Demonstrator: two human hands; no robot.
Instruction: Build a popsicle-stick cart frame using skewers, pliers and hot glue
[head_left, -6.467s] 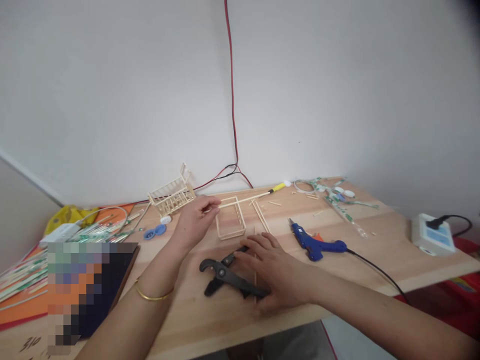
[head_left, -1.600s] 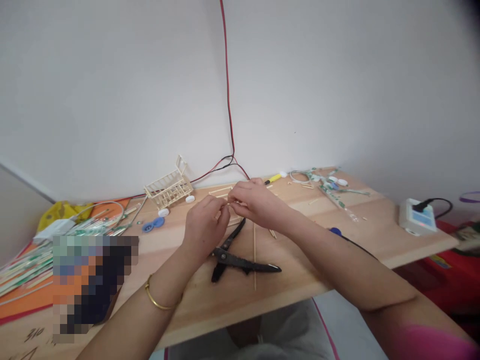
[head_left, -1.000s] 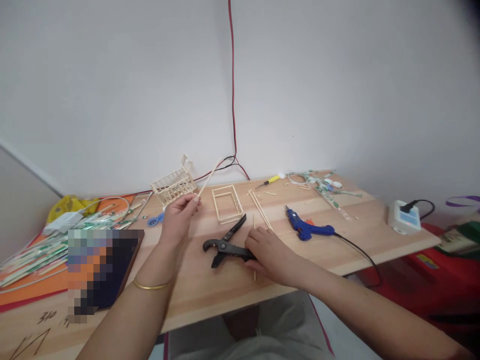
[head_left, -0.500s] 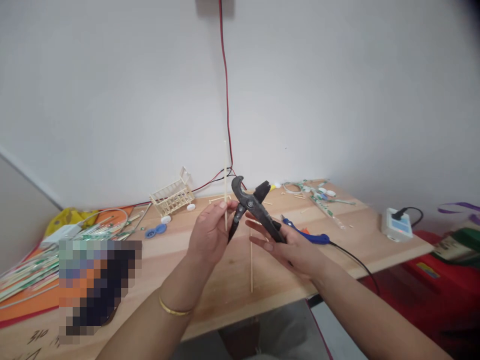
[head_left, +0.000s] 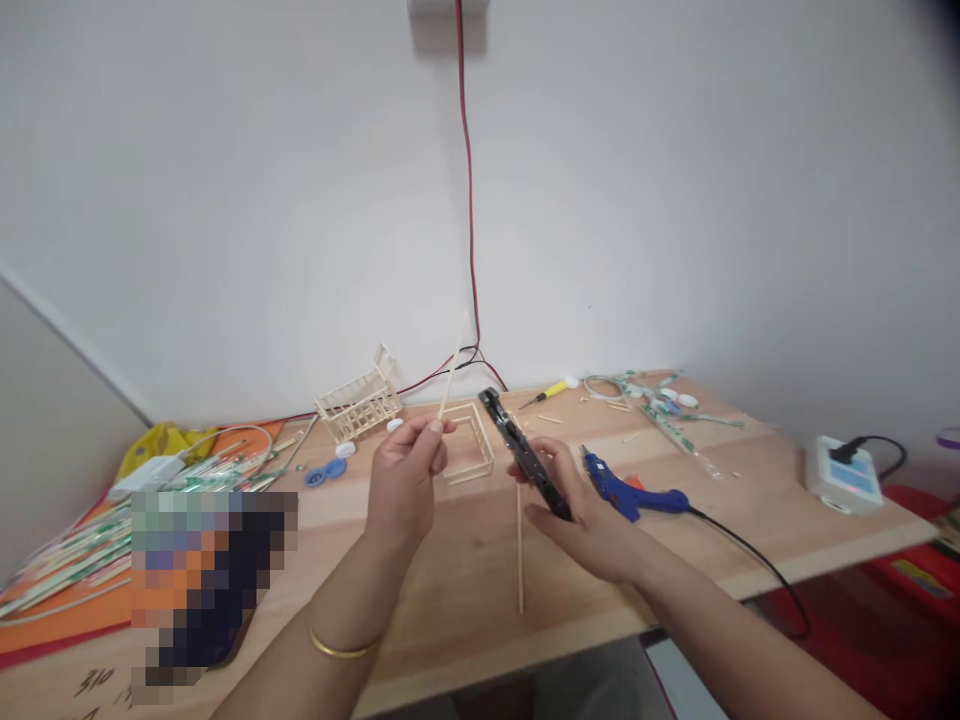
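Observation:
My left hand (head_left: 405, 470) pinches a thin pale wooden stick (head_left: 450, 382) between thumb and fingers, and the stick tilts up towards the wall. In my right hand (head_left: 574, 500) is a pair of black pliers (head_left: 517, 440), seen edge-on with the jaws pointing up and left, apart from the stick. Another stick (head_left: 520, 560) lies on the table just below the pliers. Behind my hands sits a rectangular frame of glued sticks (head_left: 480, 455), partly hidden by my left hand.
A blue glue gun (head_left: 634, 495) with a cord lies at the right, before a white power box (head_left: 844, 475). A small stick rack (head_left: 360, 405) stands near the wall. Bundled sticks (head_left: 67, 550) lie left. A yellow-handled screwdriver (head_left: 551, 392) and blue caps (head_left: 325, 472) lie behind.
The pliers have turned edge-on and moved away from my left hand, which no longer touches them. The stick in my left hand now leans right. The view has shifted slightly.

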